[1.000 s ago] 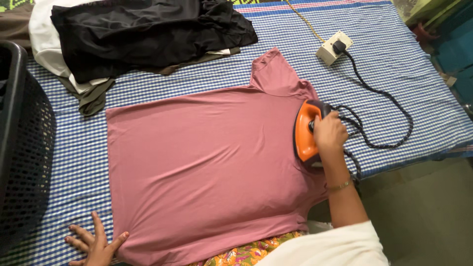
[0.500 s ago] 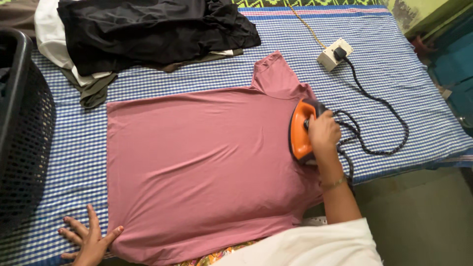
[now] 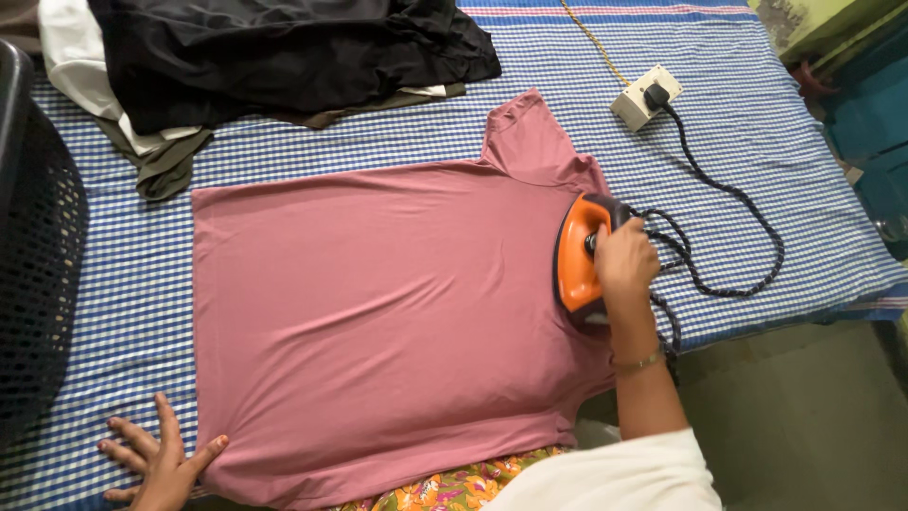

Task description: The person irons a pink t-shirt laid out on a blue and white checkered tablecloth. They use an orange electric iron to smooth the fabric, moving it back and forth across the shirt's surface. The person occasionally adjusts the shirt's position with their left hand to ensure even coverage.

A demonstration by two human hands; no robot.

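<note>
While the right hand [image 3: 624,260] grips the orange iron [image 3: 575,255], the pink T-shirt [image 3: 378,322] lies flat, left hand [image 3: 156,464] splayed.

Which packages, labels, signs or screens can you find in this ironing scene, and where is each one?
None: no package, label, sign or screen shows.
Nearest such thing: a cream socket box, square, far right on the blue checked cloth, with a black plug in it.
Right hand holds the orange iron on the pink shirt.
</note>
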